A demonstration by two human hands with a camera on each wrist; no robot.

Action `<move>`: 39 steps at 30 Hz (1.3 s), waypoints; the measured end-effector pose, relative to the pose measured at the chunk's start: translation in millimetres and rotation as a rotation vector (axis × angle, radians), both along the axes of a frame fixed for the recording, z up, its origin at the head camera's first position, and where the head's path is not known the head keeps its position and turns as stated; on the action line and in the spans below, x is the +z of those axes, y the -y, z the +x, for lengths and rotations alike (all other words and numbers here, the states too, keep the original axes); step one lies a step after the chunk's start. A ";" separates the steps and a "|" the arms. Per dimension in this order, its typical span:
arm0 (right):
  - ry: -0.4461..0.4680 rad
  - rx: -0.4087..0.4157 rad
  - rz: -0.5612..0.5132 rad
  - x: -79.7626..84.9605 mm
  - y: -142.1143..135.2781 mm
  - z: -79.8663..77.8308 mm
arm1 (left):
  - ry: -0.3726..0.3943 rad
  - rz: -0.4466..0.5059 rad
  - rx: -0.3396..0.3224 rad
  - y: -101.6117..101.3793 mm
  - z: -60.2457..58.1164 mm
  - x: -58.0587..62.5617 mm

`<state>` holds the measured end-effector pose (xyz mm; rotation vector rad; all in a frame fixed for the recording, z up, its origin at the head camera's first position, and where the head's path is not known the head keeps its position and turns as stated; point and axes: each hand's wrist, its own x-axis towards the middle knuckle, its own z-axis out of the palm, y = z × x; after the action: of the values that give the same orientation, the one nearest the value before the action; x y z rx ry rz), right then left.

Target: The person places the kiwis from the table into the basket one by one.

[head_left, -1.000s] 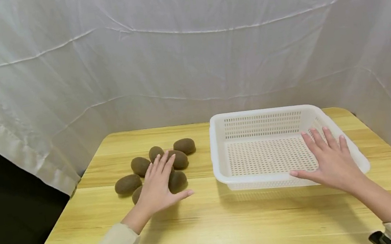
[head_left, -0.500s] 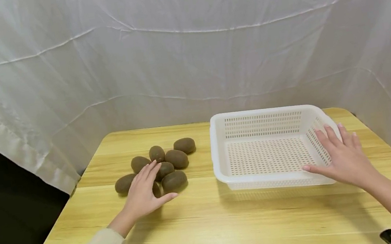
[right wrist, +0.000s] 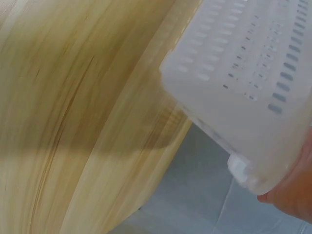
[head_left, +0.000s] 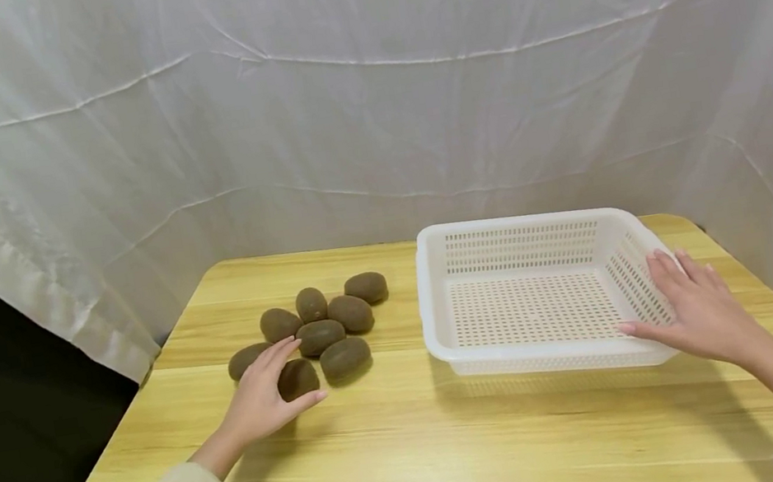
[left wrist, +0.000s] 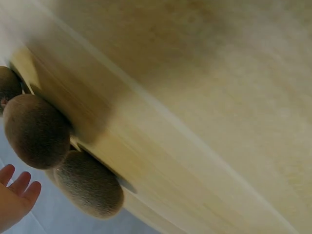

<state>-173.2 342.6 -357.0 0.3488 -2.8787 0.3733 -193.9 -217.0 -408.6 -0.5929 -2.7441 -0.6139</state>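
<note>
Several brown, fuzzy kiwis lie in a loose group on the left of the table in the head view. My left hand [head_left: 260, 397] is at the nearest kiwi [head_left: 298, 380], thumb on its near side and fingers over its far left side. In the left wrist view, its fingertips [left wrist: 30, 194] show below a kiwi [left wrist: 38, 131]. A white perforated plastic basket [head_left: 523, 349] stands to the right, with no fruit inside it. My right hand [head_left: 705, 314] lies along the basket's right rim, fingers extended and thumb reaching over the front corner.
The wooden table [head_left: 418, 453] has its back edge against a pale grey curtain [head_left: 369, 127]. Black cloth [head_left: 15, 413] hangs beyond the table's left edge. One kiwi [head_left: 366, 287] lies at the back of the group, between the others and the basket.
My left hand has drawn back and left from over the kiwis to the nearest one. My right hand has moved right, from above the basket to its right rim. Kiwis and basket appear unmoved.
</note>
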 end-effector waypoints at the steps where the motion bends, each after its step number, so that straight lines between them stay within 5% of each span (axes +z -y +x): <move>1: -0.001 0.005 -0.003 -0.6 -1.7 -0.2 | 0.016 0.017 0.003 1.5 0.0 -0.9; 12: 0.022 0.049 -0.035 -4.0 -10.3 -0.6 | 0.151 0.226 0.053 9.9 2.0 -7.7; 25: 0.071 0.083 -0.024 -2.7 -7.3 -5.5 | 0.077 0.183 0.019 19.0 2.8 -16.2; 39: 0.121 0.059 0.004 -0.8 -7.5 -5.9 | 0.171 0.197 0.052 26.7 0.8 -17.6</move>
<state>-179.1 350.1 -357.9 0.4275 -2.9924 0.4118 -193.1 -243.7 -426.1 -0.4397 -2.7978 -0.9488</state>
